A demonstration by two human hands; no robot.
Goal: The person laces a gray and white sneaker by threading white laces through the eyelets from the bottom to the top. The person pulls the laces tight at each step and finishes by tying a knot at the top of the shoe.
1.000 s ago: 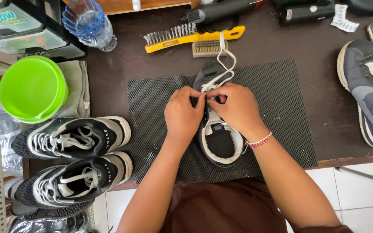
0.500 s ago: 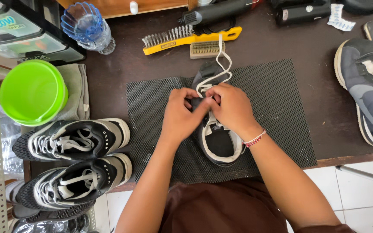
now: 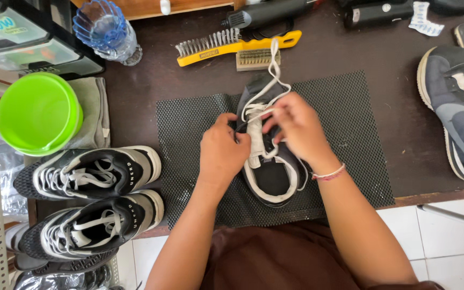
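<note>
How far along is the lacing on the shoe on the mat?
Done: the two black-and-white sneakers at left are fully laced. In hand: both hands, left hand and right hand, work the white lace on the dark mesh sneaker. Left: loose lace trails toward the toe.

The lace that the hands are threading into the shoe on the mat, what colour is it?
The lace is white, clearest in the head view.
</note>
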